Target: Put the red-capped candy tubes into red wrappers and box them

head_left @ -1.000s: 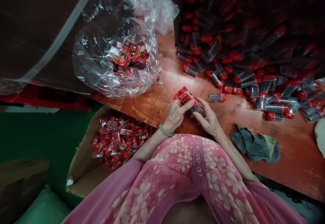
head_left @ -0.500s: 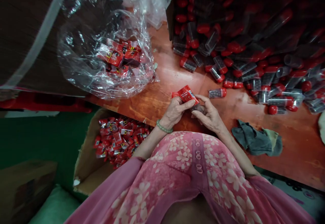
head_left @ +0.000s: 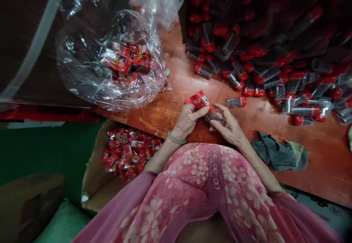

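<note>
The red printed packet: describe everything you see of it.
The glossy-looking red printed packet bears pale lettering and a striped patch like a barcode. Its see-through lower right end shows dark contents. It slants above the orange-brown table, gripped by the left hand, thumb on top; the right hand curls at the see-through end.

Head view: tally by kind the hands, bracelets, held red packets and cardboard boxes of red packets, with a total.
Left hand plus right hand: 2
Bracelet: 1
Held red packet: 1
Cardboard box of red packets: 1
Total: 5
</note>
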Motion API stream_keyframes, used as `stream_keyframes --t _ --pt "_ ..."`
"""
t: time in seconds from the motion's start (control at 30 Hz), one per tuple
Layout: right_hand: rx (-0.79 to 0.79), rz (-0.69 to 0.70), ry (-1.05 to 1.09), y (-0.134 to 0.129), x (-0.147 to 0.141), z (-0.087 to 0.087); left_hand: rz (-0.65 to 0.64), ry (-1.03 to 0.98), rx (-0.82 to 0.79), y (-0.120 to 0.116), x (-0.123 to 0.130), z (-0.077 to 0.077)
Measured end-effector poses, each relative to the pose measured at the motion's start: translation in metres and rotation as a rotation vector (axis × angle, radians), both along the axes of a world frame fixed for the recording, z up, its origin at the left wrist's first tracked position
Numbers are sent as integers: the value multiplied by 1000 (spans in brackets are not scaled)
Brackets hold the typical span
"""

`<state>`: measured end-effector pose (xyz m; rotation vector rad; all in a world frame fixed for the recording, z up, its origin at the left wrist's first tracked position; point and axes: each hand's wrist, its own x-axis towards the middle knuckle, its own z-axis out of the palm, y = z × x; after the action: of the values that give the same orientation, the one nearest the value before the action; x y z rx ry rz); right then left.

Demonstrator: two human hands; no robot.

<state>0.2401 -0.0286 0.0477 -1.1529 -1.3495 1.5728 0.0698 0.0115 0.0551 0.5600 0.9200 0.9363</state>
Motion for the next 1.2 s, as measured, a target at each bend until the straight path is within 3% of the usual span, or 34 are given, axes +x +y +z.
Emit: stream_keyframes --t 0.23,0.4,0.57,0.73,0.93,1.2 --pt "-35 -125 129 3 -11 -7 -82 -65 18 -5 15 -1" --pt "-16 -160 219 12 -20 -5 -50 -107 19 -6 13 1" --pt "-32 -158 219 14 -21 -7 83 -180 -50 -5 13 7" --pt "-43 -221 178 14 -19 -10 93 -170 -72 -9 21 11" --pt "-75 -314 124 14 -18 -9 26 -103 8 -16 24 1" --pt "-43 -233 200 14 -19 -7 -12 -13 54 -14 16 5"
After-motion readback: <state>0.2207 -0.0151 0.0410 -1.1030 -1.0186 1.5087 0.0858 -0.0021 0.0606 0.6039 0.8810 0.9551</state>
